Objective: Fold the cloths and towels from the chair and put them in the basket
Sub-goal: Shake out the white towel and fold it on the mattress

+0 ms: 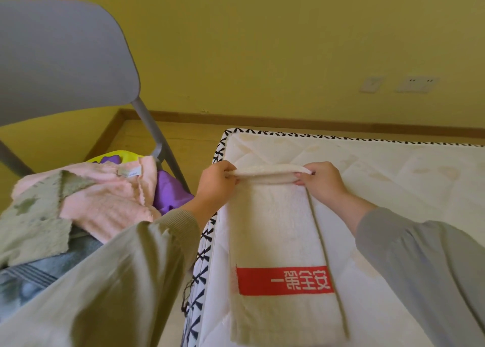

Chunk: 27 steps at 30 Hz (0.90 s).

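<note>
A long white towel (pixel 278 228) with a red printed band lies lengthwise on the mattress (pixel 393 179). Its far end is lifted and curled over. My left hand (pixel 216 182) pinches the far left corner of that end and my right hand (pixel 321 180) pinches the far right corner. To the left, a grey chair (pixel 65 58) holds a heap of cloths: a pink towel (pixel 110 202) on top, a pale green cloth (pixel 34 220), a purple cloth (pixel 168 192) and a blue-grey one (pixel 39 270) underneath. No basket is in view.
The mattress has a black-and-white patterned edge (pixel 207 241) running between it and the chair. Wooden floor (pixel 183 142) and a yellow wall with two sockets (pixel 417 84) lie beyond. A yellow item (pixel 123 154) peeks out behind the pink towel.
</note>
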Motion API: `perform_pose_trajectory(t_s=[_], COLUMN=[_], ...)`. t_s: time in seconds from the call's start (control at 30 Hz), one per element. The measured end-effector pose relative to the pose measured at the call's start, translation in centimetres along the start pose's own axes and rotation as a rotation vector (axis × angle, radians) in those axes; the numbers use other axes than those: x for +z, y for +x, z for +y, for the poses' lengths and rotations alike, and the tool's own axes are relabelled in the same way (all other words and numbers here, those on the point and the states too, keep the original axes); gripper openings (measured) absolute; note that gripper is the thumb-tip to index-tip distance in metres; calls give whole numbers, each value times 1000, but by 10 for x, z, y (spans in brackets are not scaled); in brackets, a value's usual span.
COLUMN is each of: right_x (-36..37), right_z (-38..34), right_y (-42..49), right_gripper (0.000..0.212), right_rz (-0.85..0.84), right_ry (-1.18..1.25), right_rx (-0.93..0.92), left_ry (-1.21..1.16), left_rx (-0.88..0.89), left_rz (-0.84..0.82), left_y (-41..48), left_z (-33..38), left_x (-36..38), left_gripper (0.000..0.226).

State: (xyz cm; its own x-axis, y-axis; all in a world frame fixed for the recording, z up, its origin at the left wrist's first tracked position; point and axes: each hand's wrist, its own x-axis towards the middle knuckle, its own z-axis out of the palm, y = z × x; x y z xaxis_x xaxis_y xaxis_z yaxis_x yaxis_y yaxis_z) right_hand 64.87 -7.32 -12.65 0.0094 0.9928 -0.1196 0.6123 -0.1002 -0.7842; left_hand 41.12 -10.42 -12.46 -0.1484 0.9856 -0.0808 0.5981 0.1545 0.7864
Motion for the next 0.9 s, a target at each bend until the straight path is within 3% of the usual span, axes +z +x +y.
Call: perform_pose_trajectory(t_s=[0.13,0.23,0.33,0.4,0.53,0.63,0.73,0.83,0.9], right_x=[-8,-14,-17,-16,-5,-1,-3,-3,0], right_z=[6,13,23,28,34,37,39,36,32], right_y=[-20,-35,-45,-49,-48,-49,-49,-42,-34], right_gripper=[15,9,16,25,39,36,26,38,28], right_rz=[117,149,70,22,-96,-161,-139,-171,-165], right_ry=[-120,-398,-710,-872,-1055,-1005,-768,-579,-490], right_rx=[-165,-342,-565,-585,-579,-529,-453,-304,-234], left_ry=[161,322,554,698,879,832,725,632,533], left_rx=[155,329,431,527,669,651,485,394,347], left_rz=[2,12,14,-1,-10,-54,-49,-87,-128], left_y=[-23,-38,-47,-51,-56,-54,-47,-34,-27], left_z=[-2,-6,-9,-11,-12,-18,-24,-26,-28], left_x=[-7,-7,-7,-5,-2,3,9,12,13], left_gripper=[20,19,16,9,26,9,32,29,23])
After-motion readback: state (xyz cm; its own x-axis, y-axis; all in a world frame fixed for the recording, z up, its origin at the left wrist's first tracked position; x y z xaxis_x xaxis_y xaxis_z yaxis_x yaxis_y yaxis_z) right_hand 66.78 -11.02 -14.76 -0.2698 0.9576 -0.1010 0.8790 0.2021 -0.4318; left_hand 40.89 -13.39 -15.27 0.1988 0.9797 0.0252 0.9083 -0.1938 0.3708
